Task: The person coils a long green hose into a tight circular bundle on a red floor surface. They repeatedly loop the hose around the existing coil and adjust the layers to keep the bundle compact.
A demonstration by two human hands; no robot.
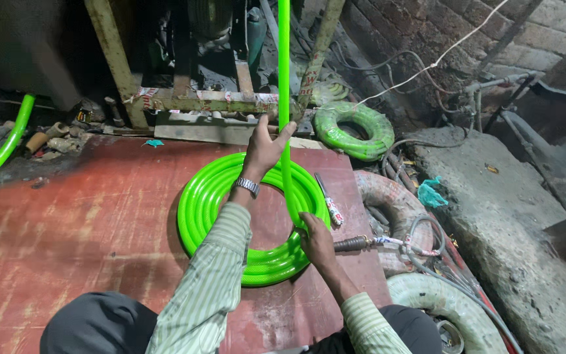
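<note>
the hose coil [230, 226] lies on the board [86, 223], the left hand [264, 147] at its far rim and the right hand [316, 239] at its near right edge, with a knife [329, 203] just right of it, a second coil [355, 130] behind, and the metal frame [198, 101] beyond the board.

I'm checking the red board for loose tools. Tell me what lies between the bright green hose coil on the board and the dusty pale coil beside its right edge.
In the head view, between the bright green hose coil and the dusty pale coil, a slim knife-like tool with a patterned handle lies on the red board; near the right hand, a dark metal fitting.
</note>
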